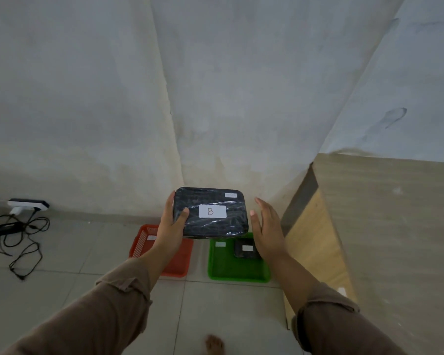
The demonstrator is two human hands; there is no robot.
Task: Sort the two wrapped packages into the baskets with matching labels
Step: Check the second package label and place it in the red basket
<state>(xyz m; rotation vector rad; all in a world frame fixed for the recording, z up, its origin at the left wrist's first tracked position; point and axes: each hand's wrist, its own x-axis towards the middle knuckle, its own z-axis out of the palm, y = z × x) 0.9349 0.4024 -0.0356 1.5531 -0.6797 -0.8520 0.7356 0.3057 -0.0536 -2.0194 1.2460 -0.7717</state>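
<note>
Left hand: the left hand (pixel 171 221) is clamped on the left edge of the B package (pixel 210 212), thumb across the top and fingers under the far side. That one grip carries it, flat and label up, likely so the letter stays readable.
Right hand: the right hand (pixel 265 226) is spread wide, fingers apart, just beside the package's right edge. It holds nothing; contact with the wrap cannot be told from here.
B package: it's up in the air, dark and film-wrapped, a white sticker reading B on top, hanging over the gap between the two baskets.
Red basket: the red basket (pixel 139 242) sits on the floor to the left, partly under the left forearm. It carries a small white label whose letter is too small to read.
Green basket: the green basket (pixel 237 274) is beside it on the right, and it has the smaller package (pixel 246 248) in its far corner. Its labels are also unreadable.
Progress: one parcel looks sorted, one in hand.
Next call: probably the red basket, since the green one is taken, but unconfirmed.
</note>
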